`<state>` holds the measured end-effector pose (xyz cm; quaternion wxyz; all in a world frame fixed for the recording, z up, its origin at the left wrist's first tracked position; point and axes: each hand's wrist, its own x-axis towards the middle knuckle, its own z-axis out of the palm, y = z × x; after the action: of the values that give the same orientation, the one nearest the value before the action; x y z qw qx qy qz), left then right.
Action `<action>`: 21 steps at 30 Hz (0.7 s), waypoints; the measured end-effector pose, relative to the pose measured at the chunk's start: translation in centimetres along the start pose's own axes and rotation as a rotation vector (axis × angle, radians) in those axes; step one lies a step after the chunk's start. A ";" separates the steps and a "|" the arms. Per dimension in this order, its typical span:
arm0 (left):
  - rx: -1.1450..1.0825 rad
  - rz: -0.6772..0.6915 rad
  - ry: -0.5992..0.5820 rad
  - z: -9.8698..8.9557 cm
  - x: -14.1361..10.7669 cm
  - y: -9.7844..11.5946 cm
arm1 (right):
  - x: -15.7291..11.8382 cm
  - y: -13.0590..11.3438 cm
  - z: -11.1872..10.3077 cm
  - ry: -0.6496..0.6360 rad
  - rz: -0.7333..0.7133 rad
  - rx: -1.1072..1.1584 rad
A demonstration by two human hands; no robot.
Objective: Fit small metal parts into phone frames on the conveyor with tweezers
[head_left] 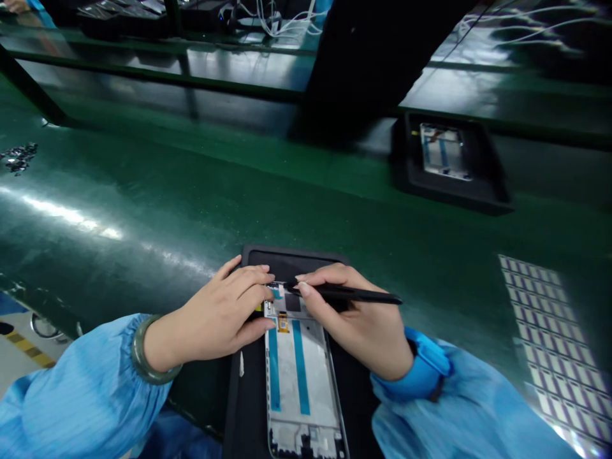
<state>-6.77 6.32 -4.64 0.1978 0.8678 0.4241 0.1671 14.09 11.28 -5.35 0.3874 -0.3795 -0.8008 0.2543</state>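
My left hand [217, 315] is curled, fingers pinning the top edge of the phone frame [299, 376] in its black tray [248, 395] btwn both hands. Right hand [356, 319] is closed on a black stylus [356, 294], tip at the frame's top connector. Looks like mid-seating; next needs a steady, light press.

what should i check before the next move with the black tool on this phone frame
1. Phone frame seated in the black tray: ok, it lies flat inside.
2. Left hand steadying the frame: ok, fingers rest on its top left edge.
3. Right hand grip on the black tool: ok, held like a pen.
4. Tool tip on the right spot: cannot tell, the tip is hidden between the fingers of both hands.
5. Orange part near the top of the frame in place: cannot tell, too small.
6. Second tray on the green belt well apart from the hands: ok.
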 end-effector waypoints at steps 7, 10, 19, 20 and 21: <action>-0.045 -0.089 0.117 0.6 0.4 0.1 | 0.1 -0.1 0.0 0.000 -0.003 -0.028; -0.047 -0.104 0.152 0.8 0.5 0.1 | 0.0 -0.1 0.0 0.000 -0.010 -0.012; 0.060 -0.043 0.077 0.7 0.5 0.1 | 0.0 0.0 0.1 -0.042 0.004 0.102; 0.063 -0.040 0.080 0.7 0.5 0.1 | 0.0 0.0 0.1 -0.046 0.014 0.103; 0.066 -0.037 0.082 0.7 0.5 0.1 | 0.1 0.0 0.1 -0.048 0.020 0.104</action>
<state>-6.03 6.53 -5.12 0.1545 0.8584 0.4530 0.1845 13.95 11.30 -5.39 0.3847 -0.3604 -0.7917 0.3086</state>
